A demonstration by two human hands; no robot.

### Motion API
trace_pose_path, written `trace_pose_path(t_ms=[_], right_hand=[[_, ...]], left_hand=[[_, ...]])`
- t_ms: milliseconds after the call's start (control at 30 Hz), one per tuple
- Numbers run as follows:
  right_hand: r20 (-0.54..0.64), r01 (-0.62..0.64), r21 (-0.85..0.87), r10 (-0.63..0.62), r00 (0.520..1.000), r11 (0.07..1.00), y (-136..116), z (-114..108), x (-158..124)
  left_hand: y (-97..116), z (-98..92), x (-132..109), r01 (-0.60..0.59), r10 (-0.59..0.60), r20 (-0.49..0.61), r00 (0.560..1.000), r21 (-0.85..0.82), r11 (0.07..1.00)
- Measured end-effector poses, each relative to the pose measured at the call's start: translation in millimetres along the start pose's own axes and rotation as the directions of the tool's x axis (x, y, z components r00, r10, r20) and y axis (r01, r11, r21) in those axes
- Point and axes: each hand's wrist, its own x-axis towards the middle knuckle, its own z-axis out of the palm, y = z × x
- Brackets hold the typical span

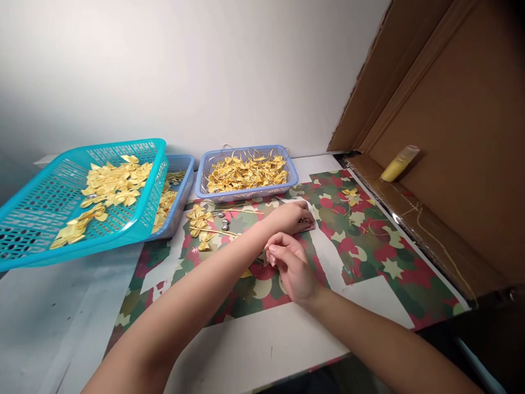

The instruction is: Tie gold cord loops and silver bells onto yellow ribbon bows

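Left hand [298, 218]: it is resting low over the mat [324, 219], beyond the right hand; the fingers are bending downward and partly closing. I cannot tell what, if anything, they are holding.

Right hand [292, 268]: it is curling loosely just beside the left wrist, the thumb lying near the index finger; whether it is pinching something small, I cannot tell.

Loose bows [199, 218]: a few yellow ones are lying on the mat, on the far side of the left forearm.

Ties [219, 232]: thin gold ones are lying beside these bows, pointing toward the forearm.

Bells [225, 224]: some small silvery ones are sitting close to the bows.

Teal basket [156, 180]: it is holding many plain-looking bows; these seem to be waiting for work.

Side basket [183, 191]: it is standing partly hidden behind the teal one, also containing bows.

Back basket [250, 192]: it is holding a large heap of bows with gold ties sticking up, probably the done part.

Progress: a good share is appearing finished, I judge, while the loose bows and the teal basket's load are remaining.
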Motion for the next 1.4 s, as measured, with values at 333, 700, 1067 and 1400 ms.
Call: trace_pose_path(t_ms=[333, 700, 1067, 1400], right_hand=[[-0.067, -0.024, -0.028, 0.023, 0.997, 0.999, 0, 0, 4], [-0.163, 0.047, -0.249, -0.089, 0.983, 0.968, 1, -3, 7], [0.07, 0.192, -0.475, -0.181, 0.981, 0.859, 7, -2, -2], [0.116, 0.183, -0.501, -0.144, 0.983, 0.846, 7, -2, -2]], left_hand=[[-13, -4.4, -11, 0.201, -0.336, -0.212, 0.918, -0.481, 0.853], [16, -17.7, -121, 0.094, -0.641, -0.235, 0.731, -0.895, 0.435], [26, -12.5, -152, -0.01, -0.659, -0.135, 0.74, -0.982, 0.19], [33, -15.0, -160, 0.079, -0.56, -0.315, 0.766, -0.819, 0.568]])
